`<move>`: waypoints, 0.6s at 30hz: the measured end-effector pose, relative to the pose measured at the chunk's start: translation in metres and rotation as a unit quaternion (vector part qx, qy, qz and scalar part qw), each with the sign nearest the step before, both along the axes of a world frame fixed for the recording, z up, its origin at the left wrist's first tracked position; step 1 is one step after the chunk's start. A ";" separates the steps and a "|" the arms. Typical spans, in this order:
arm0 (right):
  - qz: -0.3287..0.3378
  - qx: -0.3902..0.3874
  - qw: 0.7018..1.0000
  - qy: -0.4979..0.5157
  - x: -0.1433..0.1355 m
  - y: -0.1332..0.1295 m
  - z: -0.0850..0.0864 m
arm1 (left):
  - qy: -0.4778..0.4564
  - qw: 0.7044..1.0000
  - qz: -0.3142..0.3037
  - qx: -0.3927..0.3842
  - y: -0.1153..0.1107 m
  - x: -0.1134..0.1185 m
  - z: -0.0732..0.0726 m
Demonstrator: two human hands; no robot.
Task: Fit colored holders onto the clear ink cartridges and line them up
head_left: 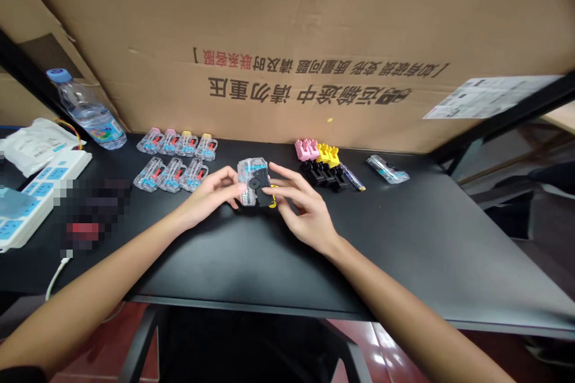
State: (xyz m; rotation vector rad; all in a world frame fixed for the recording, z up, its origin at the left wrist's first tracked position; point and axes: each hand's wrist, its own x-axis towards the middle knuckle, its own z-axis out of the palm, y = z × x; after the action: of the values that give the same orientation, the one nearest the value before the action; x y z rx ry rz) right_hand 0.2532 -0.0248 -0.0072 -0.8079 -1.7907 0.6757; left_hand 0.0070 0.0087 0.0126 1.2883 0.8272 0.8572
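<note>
Above the middle of the black table I hold a small clear plastic case [245, 197] with a black part with a round disc [255, 184] at its right side. My left hand [215, 187] is closed on the clear left side, thumb in front. My right hand [308, 206] grips the black part from the right, with its index finger raised off it. A bit of yellow plastic [272, 198] shows by the right fingertips; what it belongs to is partly hidden. To the left lie two rows of similar clear cases [174, 142] with red and blue parts inside, the back ones with pink or yellow ends.
Pink clips [306, 149], yellow clips [328, 155] and black clips [321, 173] lie back right, beside a thin pen-like item [353, 178] and a clear packet [387, 169]. A water bottle [92, 114], white power strip [42, 197] and blurred dark object [96, 209] are left. Cardboard [287, 24] stands behind.
</note>
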 end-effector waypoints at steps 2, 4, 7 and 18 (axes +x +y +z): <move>0.011 -0.006 1.000 -0.005 0.001 -0.001 0.003 | 0.005 1.000 0.001 0.021 0.000 0.001 0.000; 0.001 -0.040 0.999 0.016 0.001 -0.002 0.006 | 0.010 0.999 0.014 0.037 0.000 0.001 0.000; -0.017 -0.140 0.987 0.083 0.000 -0.001 0.007 | 0.026 0.997 0.037 0.056 0.000 0.001 -0.001; -0.063 -0.258 0.951 0.160 0.003 0.011 0.009 | 0.031 0.994 0.055 0.094 0.001 -0.002 0.001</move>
State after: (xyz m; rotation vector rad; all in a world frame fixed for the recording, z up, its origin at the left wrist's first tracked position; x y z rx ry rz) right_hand 0.2566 -0.0136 0.0022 -1.0784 -1.2677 1.1444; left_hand 0.0047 0.0099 0.0136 1.4493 0.8893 1.0063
